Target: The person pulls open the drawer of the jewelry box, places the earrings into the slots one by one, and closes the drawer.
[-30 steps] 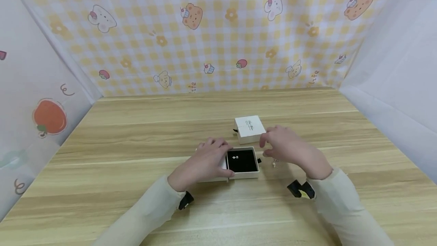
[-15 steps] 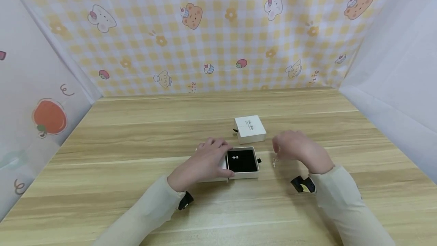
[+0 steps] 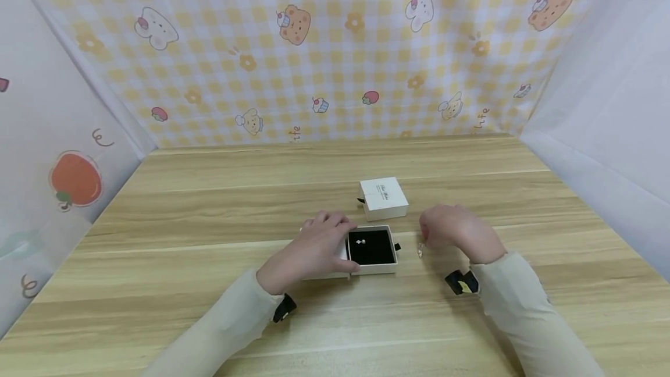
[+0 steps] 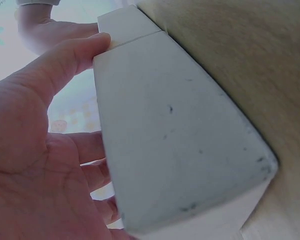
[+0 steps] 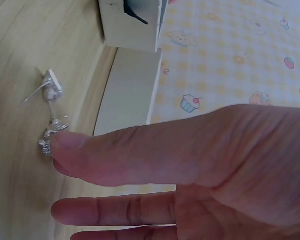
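My left hand (image 3: 314, 246) lies over a white jewellery box, gripping it with the thumb at the front side and fingers at the back. Its sleeve (image 4: 155, 115) fills the left wrist view. The drawer (image 3: 374, 269) is pulled out to the right, showing black padding (image 3: 379, 253) with a small pair of earrings (image 3: 360, 242) in it. To the right of the drawer, my right hand (image 3: 460, 231) reaches down at a dangling silver earring (image 5: 51, 92). The thumb tip meets the earring's lower end in the right wrist view; the index finger is mostly hidden behind the thumb.
A second white box (image 3: 384, 195) with dark lettering and a black ribbon tab stands behind the drawer, closed. Another black tab (image 3: 398, 246) sticks out from the drawer's right side. A yellow checked cloth (image 3: 335, 51) hangs at the back of the wooden table (image 3: 235, 191).
My right hand has moved right from beside the drawer, and its fingers have come down and together at the earring on the table. The left hand and both boxes stay put.
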A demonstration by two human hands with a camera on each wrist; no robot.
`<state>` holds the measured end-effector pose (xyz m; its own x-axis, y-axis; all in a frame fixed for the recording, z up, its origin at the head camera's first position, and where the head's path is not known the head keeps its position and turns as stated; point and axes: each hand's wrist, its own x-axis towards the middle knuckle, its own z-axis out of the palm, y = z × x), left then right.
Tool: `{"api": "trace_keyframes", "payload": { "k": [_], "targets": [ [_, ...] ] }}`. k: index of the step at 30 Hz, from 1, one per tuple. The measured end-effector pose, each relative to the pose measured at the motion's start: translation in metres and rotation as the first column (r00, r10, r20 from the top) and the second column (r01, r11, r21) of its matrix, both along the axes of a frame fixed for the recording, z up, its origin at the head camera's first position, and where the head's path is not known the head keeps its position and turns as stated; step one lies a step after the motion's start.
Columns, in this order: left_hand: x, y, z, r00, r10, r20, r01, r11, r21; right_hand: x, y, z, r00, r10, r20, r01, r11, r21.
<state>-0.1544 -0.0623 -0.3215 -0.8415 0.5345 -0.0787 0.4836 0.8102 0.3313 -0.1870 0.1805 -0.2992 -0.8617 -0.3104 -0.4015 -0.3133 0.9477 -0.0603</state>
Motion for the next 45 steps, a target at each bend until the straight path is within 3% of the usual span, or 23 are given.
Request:
{"api": "trace_keyframes", "payload": {
  "k": [21, 38, 45],
  "targets": [
    [-0.001, 0.0, -0.001, 1.0, -0.001, -0.002, 0.001, 1.0, -0.003, -0.002, -0.002, -0.005, 1.0, -0.013, -0.001, 0.013, 0.999, 0.035],
    [0.0, 0.001, -0.001, 1.0, -0.007, -0.018, 0.007, 1.0, -0.018, 0.003, -0.005, 0.001, 0.999, -0.026, 0.024, 0.027, 1.0, -0.014],
    [-0.001, 0.001, -0.001, 1.0, -0.008, -0.023, 0.008, 1.0, -0.012, 0.007, -0.014, 0.006, 0.998, -0.039, 0.044, 0.037, 0.998, 0.045]
  ]
}}
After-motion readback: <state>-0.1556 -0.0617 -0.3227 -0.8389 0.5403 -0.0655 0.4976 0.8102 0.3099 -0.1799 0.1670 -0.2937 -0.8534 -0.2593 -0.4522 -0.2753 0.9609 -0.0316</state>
